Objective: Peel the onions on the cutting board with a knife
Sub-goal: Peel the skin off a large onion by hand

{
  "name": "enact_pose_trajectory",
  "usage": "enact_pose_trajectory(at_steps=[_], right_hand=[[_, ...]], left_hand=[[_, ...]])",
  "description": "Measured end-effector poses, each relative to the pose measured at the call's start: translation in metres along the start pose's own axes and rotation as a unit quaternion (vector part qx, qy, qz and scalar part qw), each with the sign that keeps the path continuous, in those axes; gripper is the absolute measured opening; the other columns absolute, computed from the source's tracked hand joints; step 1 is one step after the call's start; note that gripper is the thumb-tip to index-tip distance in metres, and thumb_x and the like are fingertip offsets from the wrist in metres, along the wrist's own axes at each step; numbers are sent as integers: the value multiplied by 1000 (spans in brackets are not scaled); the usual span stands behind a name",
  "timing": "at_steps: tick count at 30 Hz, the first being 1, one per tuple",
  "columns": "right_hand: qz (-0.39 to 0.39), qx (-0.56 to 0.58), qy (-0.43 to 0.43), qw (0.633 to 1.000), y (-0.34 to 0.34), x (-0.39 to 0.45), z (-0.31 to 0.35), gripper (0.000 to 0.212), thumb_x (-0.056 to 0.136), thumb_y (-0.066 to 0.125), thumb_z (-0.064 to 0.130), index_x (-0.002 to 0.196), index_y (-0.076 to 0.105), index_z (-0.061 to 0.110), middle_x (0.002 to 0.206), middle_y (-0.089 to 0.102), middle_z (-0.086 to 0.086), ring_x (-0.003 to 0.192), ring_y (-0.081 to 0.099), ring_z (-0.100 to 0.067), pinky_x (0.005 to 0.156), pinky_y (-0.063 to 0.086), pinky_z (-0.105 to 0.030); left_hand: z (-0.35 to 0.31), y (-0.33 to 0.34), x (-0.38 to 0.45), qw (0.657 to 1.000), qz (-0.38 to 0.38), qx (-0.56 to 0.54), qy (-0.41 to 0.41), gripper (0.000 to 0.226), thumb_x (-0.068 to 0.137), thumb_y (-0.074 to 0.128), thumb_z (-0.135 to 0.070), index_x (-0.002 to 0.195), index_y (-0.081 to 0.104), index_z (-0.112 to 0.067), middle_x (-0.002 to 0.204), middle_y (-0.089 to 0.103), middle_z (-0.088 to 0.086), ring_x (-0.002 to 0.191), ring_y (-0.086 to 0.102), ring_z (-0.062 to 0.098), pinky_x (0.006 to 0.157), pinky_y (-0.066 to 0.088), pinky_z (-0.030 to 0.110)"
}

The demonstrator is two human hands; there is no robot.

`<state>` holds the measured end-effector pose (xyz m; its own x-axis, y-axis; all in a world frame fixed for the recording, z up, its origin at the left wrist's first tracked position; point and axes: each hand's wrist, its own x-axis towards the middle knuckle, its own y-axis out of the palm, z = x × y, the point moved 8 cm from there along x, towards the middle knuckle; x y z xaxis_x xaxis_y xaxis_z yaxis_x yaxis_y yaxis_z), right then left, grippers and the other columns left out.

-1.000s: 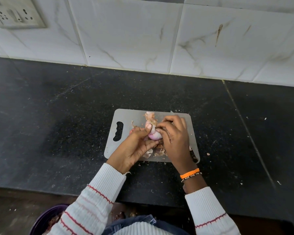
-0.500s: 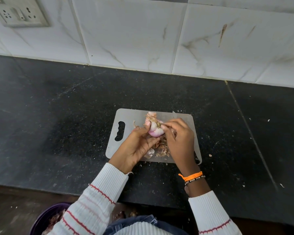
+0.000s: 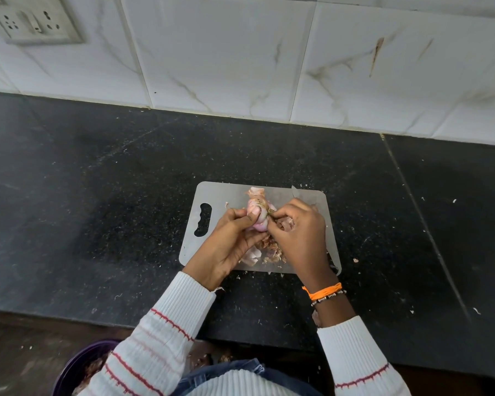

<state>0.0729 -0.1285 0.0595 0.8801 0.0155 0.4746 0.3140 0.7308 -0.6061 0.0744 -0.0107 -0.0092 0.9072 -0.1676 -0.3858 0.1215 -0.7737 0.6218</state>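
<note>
A pale pink, partly peeled onion (image 3: 258, 216) is held just above the grey cutting board (image 3: 212, 197). My left hand (image 3: 229, 244) grips it from the left, thumb across its side. My right hand (image 3: 300, 232) comes in from the right with curled fingers, and its fingertips pinch dry skin at the onion's top. The knife blade tip (image 3: 295, 192) pokes out beyond that hand; the handle is hidden inside it. Loose peels (image 3: 269, 250) lie on the board under my hands, and one more peel (image 3: 255, 191) lies near the far edge.
The board lies on a black stone counter (image 3: 112, 210) speckled with peel scraps, backed by a white tiled wall (image 3: 240, 67) with a socket plate (image 3: 35, 20) at top left. A purple bowl (image 3: 77, 364) with scraps sits below the counter edge by my left sleeve.
My right hand has slid off the onion to its right side, uncovering more of it. The onion has turned a little in my left hand.
</note>
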Motion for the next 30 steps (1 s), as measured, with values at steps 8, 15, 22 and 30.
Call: enact_pose_trajectory(at_steps=[8,15,22,30], right_hand=[[-14,-93,0,996,-5,-1,-4,7,82,56,21,79,54,15,83,54,3,78,55,-16,106,23,-64],[-12,-30,54,998,-8,3,-10,33,94,25,33,70,39,15,62,40,7,64,43,-20,63,37,-38],[18,188,129,974,-8,4,-19,23,85,51,-7,84,63,13,84,64,6,75,59,-2,67,50,-19],[57,302,230,923,4,-5,-33,27,76,58,42,66,53,17,65,55,-1,64,51,-19,60,43,-37]], left_hand=[[3,11,-4,997,45,-42,-41,23,86,55,-15,99,57,5,88,70,18,78,70,22,77,57,31],[-7,7,-5,998,22,35,45,54,66,66,5,116,47,-6,114,59,15,87,67,24,76,59,36],[-25,15,-14,964,0,221,145,65,64,75,14,119,58,-15,124,56,8,97,66,15,74,58,27],[-22,11,-14,958,-39,245,145,66,64,80,6,119,49,-14,117,57,7,93,63,10,75,56,22]])
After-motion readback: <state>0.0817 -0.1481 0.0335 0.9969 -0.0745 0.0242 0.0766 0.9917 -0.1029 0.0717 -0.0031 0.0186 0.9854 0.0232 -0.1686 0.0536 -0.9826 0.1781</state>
